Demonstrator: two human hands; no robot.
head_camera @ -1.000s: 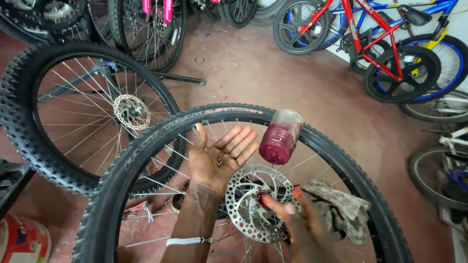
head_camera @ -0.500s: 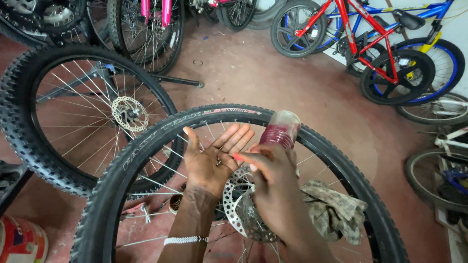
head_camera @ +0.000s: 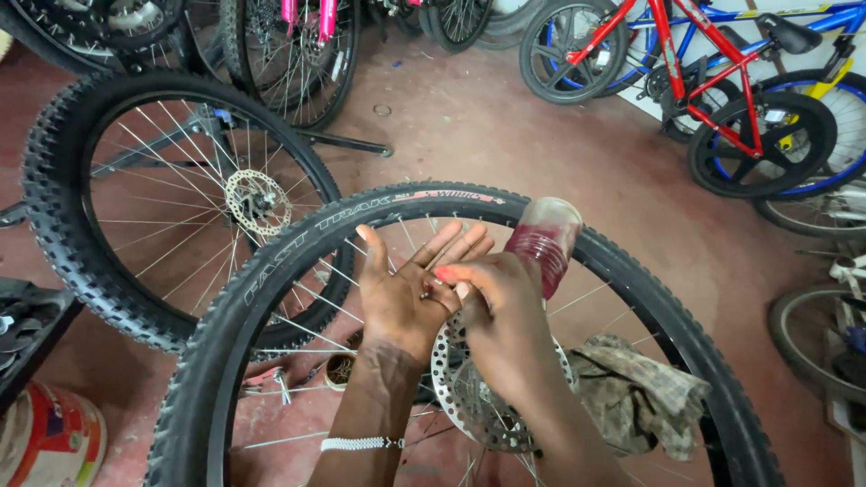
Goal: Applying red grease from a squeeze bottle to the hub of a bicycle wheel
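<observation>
The left hand [head_camera: 406, 298] is flat and open, palm up, w/ a few tiny dark bits [head_camera: 424, 293] lying in the middle of the palm, too small to tell what they are. The right hand [head_camera: 505, 316] comes in from the right & its fingertips [head_camera: 448, 273] are pinched together right over those bits, touching the palm or very close to it; can't tell if they grip one. Both hands are above a big black bike wheel [head_camera: 298, 261] w/ a knobby tire & thin spokes. A shiny round brake disc [head_camera: 469, 397] w/ lots of holes sits at the middle of that wheel, just under the right hand. A small clear jar [head_camera: 544, 242] w/ dark red stuff inside stands behind the right hand, near the top of the tire. A dirty rag [head_camera: 631, 397] lies on the spokes to the right of the disc. The left wrist has a white bead bracelet [head_camera: 361, 444]. A 2nd black wheel [head_camera: 171, 198] w/ its own small disc lies on the red floor [head_camera: 505, 135] to the left. A red bike [head_camera: 704, 81] & a blue one stand at the back right.
</observation>
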